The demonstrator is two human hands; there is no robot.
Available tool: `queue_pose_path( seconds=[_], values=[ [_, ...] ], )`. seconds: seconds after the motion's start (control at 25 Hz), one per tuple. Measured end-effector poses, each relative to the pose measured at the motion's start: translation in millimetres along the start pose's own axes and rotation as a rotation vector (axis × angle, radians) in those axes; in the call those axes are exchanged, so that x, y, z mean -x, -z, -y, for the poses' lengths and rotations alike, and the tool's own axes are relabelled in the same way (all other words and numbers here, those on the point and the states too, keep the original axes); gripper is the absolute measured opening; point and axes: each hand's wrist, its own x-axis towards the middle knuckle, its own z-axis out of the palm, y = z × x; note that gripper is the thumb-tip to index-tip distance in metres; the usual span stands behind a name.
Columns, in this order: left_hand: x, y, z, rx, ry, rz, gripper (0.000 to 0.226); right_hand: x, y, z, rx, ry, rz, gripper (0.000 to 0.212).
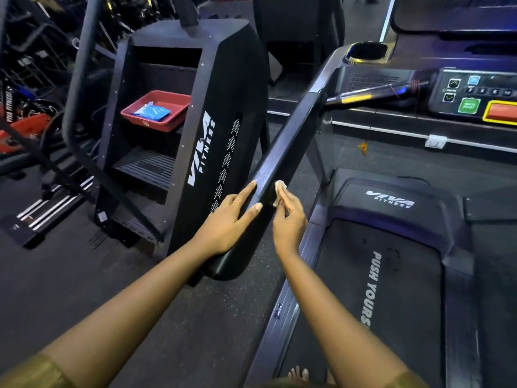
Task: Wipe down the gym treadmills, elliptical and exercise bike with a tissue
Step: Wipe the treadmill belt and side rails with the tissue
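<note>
I stand on a black treadmill whose belt (391, 289) reads "PUSH YOURS...". Its left handrail (291, 147) slopes up toward the console (475, 93). My left hand (229, 222) rests flat on the rail's lower end with straight fingers. My right hand (288, 219) pinches a small white tissue (279, 191) and presses it against the right side of the same rail, just beside my left fingertips.
To the left stands a black "VIVA FITNESS" stair climber (221, 130) with a red tray (156, 110) holding a blue packet on one step. More gym machines crowd the far left. The dark rubber floor (84, 275) lies between the machines. My bare toes (299, 373) show at the bottom.
</note>
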Motion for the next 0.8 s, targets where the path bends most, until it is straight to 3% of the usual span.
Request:
queue_pose_path(
  seconds=[0.24,0.4,0.52,0.8],
  values=[
    [0,0,0,-0.048,-0.019,-0.01,0.057,73,16,-4,-0.082,-0.016,0.116,0.041],
    [1,1,-3,-0.068,-0.018,-0.006,0.056,5,9,-27,-0.104,-0.221,-0.048,0.037],
    [1,2,-3,-0.063,-0.007,-0.006,0.056,-33,-1,-42,-0.146,-0.332,-0.017,0.037],
    [2,1,-4,-0.07,0.001,-0.008,0.055,25,-2,-28,-0.232,-0.369,-0.005,0.034]
  ],
)
